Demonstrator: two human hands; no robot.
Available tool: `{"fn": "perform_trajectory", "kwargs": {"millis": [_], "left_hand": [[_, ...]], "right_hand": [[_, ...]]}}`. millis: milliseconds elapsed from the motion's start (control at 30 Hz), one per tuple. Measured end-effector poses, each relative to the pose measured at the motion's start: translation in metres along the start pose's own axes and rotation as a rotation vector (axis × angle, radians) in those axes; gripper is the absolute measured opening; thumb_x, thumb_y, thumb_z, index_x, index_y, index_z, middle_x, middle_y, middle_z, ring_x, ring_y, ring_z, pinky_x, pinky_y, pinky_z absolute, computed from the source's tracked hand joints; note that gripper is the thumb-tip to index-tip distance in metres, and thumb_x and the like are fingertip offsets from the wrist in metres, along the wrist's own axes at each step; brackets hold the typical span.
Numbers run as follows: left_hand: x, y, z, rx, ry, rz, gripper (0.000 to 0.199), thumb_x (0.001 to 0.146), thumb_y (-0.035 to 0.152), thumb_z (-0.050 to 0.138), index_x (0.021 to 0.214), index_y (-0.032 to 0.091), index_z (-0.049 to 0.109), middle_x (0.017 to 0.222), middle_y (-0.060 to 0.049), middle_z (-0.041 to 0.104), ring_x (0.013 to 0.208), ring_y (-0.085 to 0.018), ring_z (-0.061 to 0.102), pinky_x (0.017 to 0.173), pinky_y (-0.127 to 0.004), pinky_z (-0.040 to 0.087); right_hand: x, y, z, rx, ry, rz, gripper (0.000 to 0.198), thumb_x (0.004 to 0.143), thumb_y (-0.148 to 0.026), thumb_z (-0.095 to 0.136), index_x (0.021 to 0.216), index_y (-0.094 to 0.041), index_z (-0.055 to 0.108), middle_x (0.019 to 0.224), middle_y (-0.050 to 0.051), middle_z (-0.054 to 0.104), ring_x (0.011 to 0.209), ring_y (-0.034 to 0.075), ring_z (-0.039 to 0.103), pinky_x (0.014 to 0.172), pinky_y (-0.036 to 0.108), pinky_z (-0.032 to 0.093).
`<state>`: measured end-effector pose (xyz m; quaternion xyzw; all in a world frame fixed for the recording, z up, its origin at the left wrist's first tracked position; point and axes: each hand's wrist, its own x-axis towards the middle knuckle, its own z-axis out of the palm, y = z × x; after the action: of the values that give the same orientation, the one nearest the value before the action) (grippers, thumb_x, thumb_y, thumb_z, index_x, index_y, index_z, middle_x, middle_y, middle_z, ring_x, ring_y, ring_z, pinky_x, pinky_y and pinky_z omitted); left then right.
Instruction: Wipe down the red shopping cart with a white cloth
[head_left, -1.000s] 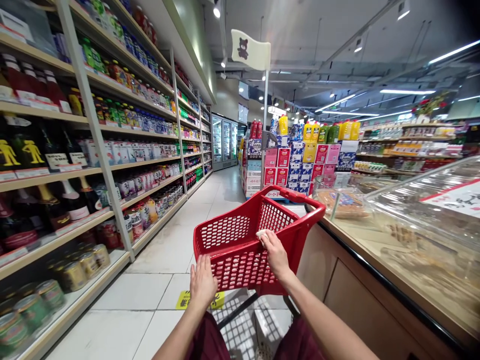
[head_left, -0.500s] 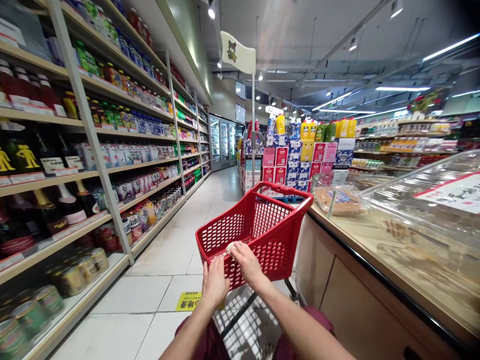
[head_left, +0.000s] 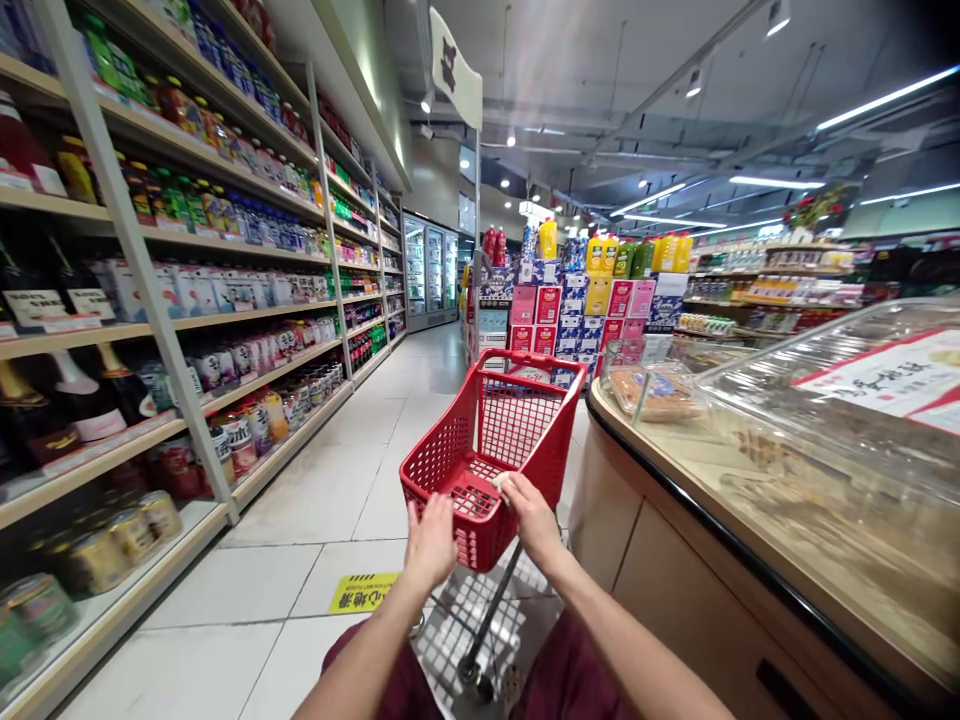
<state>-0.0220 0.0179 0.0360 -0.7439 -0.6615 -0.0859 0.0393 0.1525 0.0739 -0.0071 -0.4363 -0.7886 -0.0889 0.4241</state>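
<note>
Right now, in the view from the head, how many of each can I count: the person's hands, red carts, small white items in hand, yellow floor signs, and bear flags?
Hands: 2 (left hand, right hand)
Red cart: 1
Small white item: 1
Yellow floor sign: 1
Bear flag: 1
Total: 6

The cart (head_left: 551, 440) is red with rows of holes. At six o'clock, the wad (head_left: 501, 482) is white and the trousers (head_left: 555, 672) plain maroon; at seven, the sticker (head_left: 354, 594) is yellow with black characters; at twelve, the flag (head_left: 465, 90) is cream with a dark bear.
</note>
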Motion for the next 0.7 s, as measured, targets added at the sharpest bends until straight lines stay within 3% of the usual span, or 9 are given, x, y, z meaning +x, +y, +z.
{"fn": "perform_trajectory", "kwargs": {"millis": [100, 233, 300, 400, 500, 600, 700], "left_hand": [[0.010, -0.004, 0.001, 0.036, -0.008, -0.041, 0.060, 0.071, 0.015, 0.034, 0.130, 0.010, 0.033, 0.141, -0.012, 0.030, 0.132, -0.022, 0.019, 0.108, -0.050, 0.009], [0.014, -0.001, 0.004, 0.031, -0.018, 0.021, 0.062, 0.070, 0.019, 0.038, 0.132, 0.011, 0.031, 0.142, -0.011, 0.029, 0.133, -0.023, 0.018, 0.107, -0.051, 0.009], [0.014, -0.001, 0.003, 0.025, -0.026, 0.067, 0.063, 0.069, 0.018, 0.039, 0.132, 0.014, 0.031, 0.141, -0.010, 0.031, 0.132, -0.021, 0.019, 0.108, -0.050, 0.008], [0.014, -0.003, 0.000, 0.038, -0.057, 0.004, 0.065, 0.069, 0.016, 0.038, 0.133, 0.014, 0.028, 0.142, -0.010, 0.028, 0.133, -0.021, 0.018, 0.107, -0.050, 0.009], [0.013, 0.001, 0.000, 0.054, -0.097, -0.053, 0.069, 0.068, 0.017, 0.038, 0.135, 0.011, 0.023, 0.144, -0.010, 0.021, 0.134, -0.024, 0.012, 0.106, -0.052, 0.012], [0.012, 0.006, 0.003, 0.051, -0.105, 0.003, 0.073, 0.065, 0.018, 0.041, 0.135, 0.013, 0.022, 0.145, -0.008, 0.020, 0.135, -0.024, 0.008, 0.107, -0.052, 0.011], [0.012, 0.006, 0.005, 0.038, -0.090, 0.038, 0.073, 0.064, 0.016, 0.040, 0.135, 0.016, 0.022, 0.145, -0.007, 0.020, 0.134, -0.022, 0.011, 0.107, -0.053, 0.008]], "right_hand": [[-0.010, 0.002, -0.004, -0.033, -0.003, -0.018, 0.034, 0.084, -0.011, 0.040, 0.112, -0.020, 0.058, 0.122, 0.009, 0.053, 0.116, 0.020, 0.046, 0.096, 0.037, 0.042], [-0.026, 0.002, -0.006, -0.049, -0.041, -0.085, 0.034, 0.084, -0.012, 0.041, 0.113, -0.022, 0.058, 0.123, 0.008, 0.053, 0.116, 0.020, 0.046, 0.096, 0.036, 0.041], [-0.030, 0.014, -0.014, -0.064, -0.038, -0.018, 0.034, 0.085, -0.013, 0.040, 0.113, -0.021, 0.057, 0.122, 0.009, 0.053, 0.116, 0.021, 0.047, 0.096, 0.036, 0.041], [-0.031, 0.029, -0.021, -0.076, 0.001, 0.116, 0.037, 0.086, -0.013, 0.036, 0.117, -0.022, 0.055, 0.125, 0.008, 0.051, 0.118, 0.021, 0.044, 0.096, 0.038, 0.041], [-0.030, 0.018, -0.007, -0.060, 0.032, 0.151, 0.040, 0.085, -0.010, 0.034, 0.118, -0.021, 0.054, 0.125, 0.008, 0.051, 0.119, 0.020, 0.042, 0.098, 0.040, 0.037], [-0.027, -0.006, 0.016, -0.024, 0.007, 0.073, 0.038, 0.085, -0.010, 0.037, 0.116, -0.021, 0.055, 0.124, 0.008, 0.052, 0.118, 0.019, 0.044, 0.099, 0.039, 0.036], [-0.026, -0.001, 0.016, -0.010, -0.020, 0.010, 0.036, 0.086, -0.013, 0.037, 0.115, -0.022, 0.056, 0.123, 0.006, 0.053, 0.118, 0.019, 0.044, 0.098, 0.038, 0.038]]}}
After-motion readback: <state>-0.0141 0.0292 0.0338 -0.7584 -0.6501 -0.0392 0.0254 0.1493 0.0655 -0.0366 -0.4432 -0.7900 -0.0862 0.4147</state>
